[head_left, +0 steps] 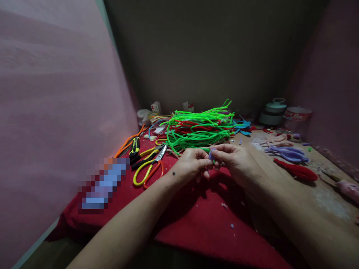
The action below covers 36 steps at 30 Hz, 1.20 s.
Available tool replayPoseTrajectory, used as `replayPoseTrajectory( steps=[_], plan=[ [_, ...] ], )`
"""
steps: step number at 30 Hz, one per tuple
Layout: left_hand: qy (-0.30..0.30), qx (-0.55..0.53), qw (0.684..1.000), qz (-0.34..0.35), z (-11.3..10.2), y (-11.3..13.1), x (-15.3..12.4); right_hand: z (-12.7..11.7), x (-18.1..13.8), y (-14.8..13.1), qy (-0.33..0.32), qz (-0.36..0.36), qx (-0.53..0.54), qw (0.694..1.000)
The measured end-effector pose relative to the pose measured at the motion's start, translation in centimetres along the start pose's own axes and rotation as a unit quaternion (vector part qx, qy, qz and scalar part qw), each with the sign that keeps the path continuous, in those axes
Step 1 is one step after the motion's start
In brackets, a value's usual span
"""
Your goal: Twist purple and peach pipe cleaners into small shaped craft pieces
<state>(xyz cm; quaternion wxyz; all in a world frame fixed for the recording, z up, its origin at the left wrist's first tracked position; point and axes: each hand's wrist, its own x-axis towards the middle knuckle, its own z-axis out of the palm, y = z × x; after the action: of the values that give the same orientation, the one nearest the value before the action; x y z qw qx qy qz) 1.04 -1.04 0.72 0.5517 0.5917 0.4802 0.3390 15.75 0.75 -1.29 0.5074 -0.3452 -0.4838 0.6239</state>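
Note:
Between my two hands is a small purple chenille-stem piece [212, 153], with a bit of bright green at its lower end. My left hand [193, 162] pinches it from the left with thumb and forefinger. From the other side, the thumb and fingertips of my right hand [236, 160] close on its upper part. The fingers cover much of the piece, so its full shape is hidden. Just behind the hands lies a large heap of green chenille stems [196, 129], with red chenille stems [186, 127] running through its middle.
Left of my hands lie scissors [148, 166], pliers [147, 155] and a box cutter [135, 147] on a red cloth [185, 224]. Purple stems [290, 154], a red bundle [295, 170] and a glue gun [347, 188] lie right. A lidded jar [272, 112] stands behind.

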Motion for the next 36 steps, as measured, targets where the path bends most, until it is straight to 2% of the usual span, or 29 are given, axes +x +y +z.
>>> replayPoseTrajectory(
  steps=[4,9,14,20,23,29,33,36],
  plan=[
    [-0.005,-0.004,1.0,-0.008,-0.01,-0.25,0.04,-0.17,0.04,-0.13,-0.026,-0.002,-0.017,1.0],
    [-0.019,-0.021,1.0,0.002,0.22,0.02,-0.14,0.0,-0.09,-0.12,0.002,-0.022,-0.009,1.0],
    [0.008,0.009,1.0,-0.006,0.36,0.38,-0.23,-0.17,0.09,0.14,-0.034,-0.009,0.001,0.999],
    [0.007,0.045,0.999,-0.017,0.52,0.18,-0.17,0.16,-0.12,-0.09,0.019,-0.034,-0.016,0.999],
    [0.001,0.062,0.998,-0.015,0.68,0.2,-0.27,0.27,-0.2,-0.31,0.03,-0.014,0.011,0.999],
    [0.021,0.017,1.0,-0.012,0.4,0.26,-0.22,-0.07,0.08,-0.49,0.007,0.02,0.046,0.999],
    [0.046,-0.02,0.999,0.012,0.25,0.3,-0.23,-0.16,0.1,-0.01,-0.043,0.028,-0.008,0.999],
    [0.054,-0.021,0.998,0.016,0.37,0.0,-0.11,-0.07,0.02,0.45,-0.031,0.002,-0.034,0.999]
  ],
)
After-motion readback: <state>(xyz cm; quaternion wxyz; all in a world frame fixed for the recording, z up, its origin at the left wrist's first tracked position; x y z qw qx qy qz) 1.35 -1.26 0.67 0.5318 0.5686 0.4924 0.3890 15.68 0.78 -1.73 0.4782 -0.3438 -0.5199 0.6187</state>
